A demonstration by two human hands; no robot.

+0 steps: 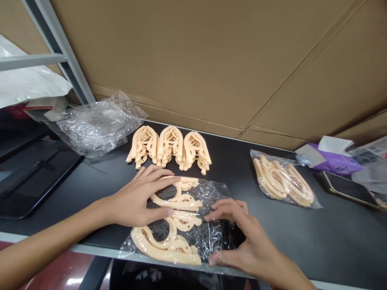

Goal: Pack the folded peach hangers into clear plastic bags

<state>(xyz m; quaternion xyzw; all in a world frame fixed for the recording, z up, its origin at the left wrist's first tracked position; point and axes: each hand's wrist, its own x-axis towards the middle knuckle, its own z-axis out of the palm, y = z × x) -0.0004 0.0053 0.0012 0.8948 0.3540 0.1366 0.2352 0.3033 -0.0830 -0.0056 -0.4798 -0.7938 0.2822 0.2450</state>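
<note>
A clear plastic bag (211,193) lies at the table's front edge. Inside it are cream plastic folding hangers (167,251), folded into curved shapes. My left hand (142,197) rests flat over the bag's left part, fingers and thumb spread across the hangers. At the bag's right end is my right hand (242,233), thumb and fingers wide apart, fingertips at the film. Whether they pinch any film is hard to see. Just beyond my left hand, several more folded hangers (171,147) stand in three stacks.
A bagged set of hangers (282,179) lies to the right, near a purple tissue pack (335,159) and a phone (350,189). Crumpled clear bags (99,125) sit at the back left, beside a dark tray (39,177). A cardboard wall (211,60) closes off the back.
</note>
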